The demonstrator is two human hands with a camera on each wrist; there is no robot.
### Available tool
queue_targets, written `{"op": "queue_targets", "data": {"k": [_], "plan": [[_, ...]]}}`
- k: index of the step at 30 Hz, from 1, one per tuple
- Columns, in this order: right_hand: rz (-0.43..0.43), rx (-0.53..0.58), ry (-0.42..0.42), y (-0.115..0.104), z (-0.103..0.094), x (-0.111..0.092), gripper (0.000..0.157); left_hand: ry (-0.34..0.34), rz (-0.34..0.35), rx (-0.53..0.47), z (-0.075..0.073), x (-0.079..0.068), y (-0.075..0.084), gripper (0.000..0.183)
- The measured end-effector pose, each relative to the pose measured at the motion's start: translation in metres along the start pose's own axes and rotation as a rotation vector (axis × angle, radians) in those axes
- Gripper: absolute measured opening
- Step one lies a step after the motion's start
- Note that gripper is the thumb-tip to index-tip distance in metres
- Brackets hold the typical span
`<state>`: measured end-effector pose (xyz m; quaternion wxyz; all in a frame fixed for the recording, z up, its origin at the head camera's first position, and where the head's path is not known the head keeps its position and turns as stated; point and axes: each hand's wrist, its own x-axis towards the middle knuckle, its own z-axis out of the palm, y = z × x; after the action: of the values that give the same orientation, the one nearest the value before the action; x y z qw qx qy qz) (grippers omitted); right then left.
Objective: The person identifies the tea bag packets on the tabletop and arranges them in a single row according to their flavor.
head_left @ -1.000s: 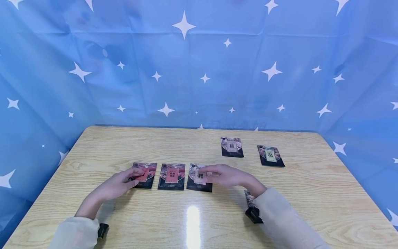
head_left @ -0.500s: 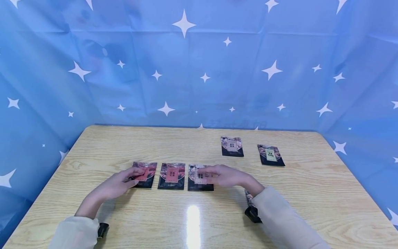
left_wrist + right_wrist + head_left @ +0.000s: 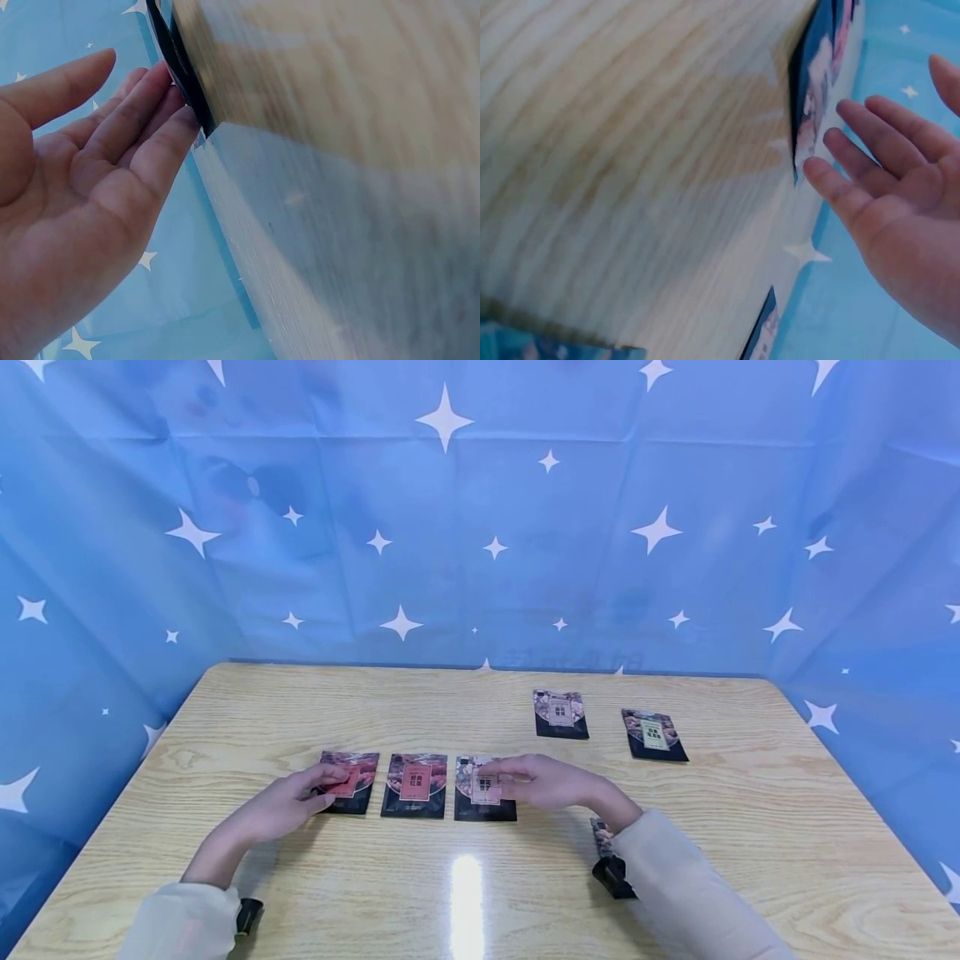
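Your left hand (image 3: 281, 806), thumb apart from fingers, touches a flat rectangular red-and-black packet (image 3: 364, 773); your right hand (image 3: 551, 783), likewise spread, hovers over a flat rectangular white-and-black packet (image 3: 480, 811).

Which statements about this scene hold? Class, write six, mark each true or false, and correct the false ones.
1. The left hand touches the flat, black, red-labelled packet at the row's left end. True.
2. The flat, black, green-labelled packet lies right of the farther flat, black, pink-labelled packet. True.
3. The right hand touches the green-labelled packet. False: it is at the flat, black, pink-labelled packet at the row's right end.
4. The flat, black middle packet of the row has a blue label. False: its label is red.
5. A blue backdrop with white stars stands behind the pale wooden table. True.
6. The person's sleeves are black. False: they are cream.
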<state>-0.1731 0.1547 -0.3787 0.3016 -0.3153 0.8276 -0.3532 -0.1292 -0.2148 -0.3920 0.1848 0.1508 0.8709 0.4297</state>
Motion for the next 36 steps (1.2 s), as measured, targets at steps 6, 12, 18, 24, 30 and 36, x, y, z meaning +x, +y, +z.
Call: {"op": "queue_targets", "data": {"k": [6, 12, 18, 24, 30, 36], "plan": [[-0.005, 0.044, 0.039, -0.001, -0.011, -0.006, 0.045, 0.001, -0.007, 0.000, 0.000, 0.000, 0.001, 0.036], [0.012, 0.074, 0.088, 0.003, -0.028, -0.012, 0.050, 0.006, 0.002, 0.008, 0.000, 0.000, 0.001, 0.036], [0.059, 0.112, 0.176, 0.018, -0.049, -0.018, 0.051, 0.007, 0.001, 0.006, 0.000, 0.000, 0.000, 0.035], [0.111, 0.123, 0.256, 0.037, -0.068, -0.022, 0.049, 0.007, -0.006, 0.004, 0.000, 0.000, 0.000, 0.036], [0.190, 0.194, 0.332, 0.047, -0.079, -0.023, 0.045, 0.006, -0.003, 0.000, 0.000, 0.001, -0.002, 0.036], [0.246, 0.225, 0.369, 0.056, -0.084, -0.020, 0.049, 0.006, 0.002, 0.003, 0.000, 0.000, -0.001, 0.036]]}}
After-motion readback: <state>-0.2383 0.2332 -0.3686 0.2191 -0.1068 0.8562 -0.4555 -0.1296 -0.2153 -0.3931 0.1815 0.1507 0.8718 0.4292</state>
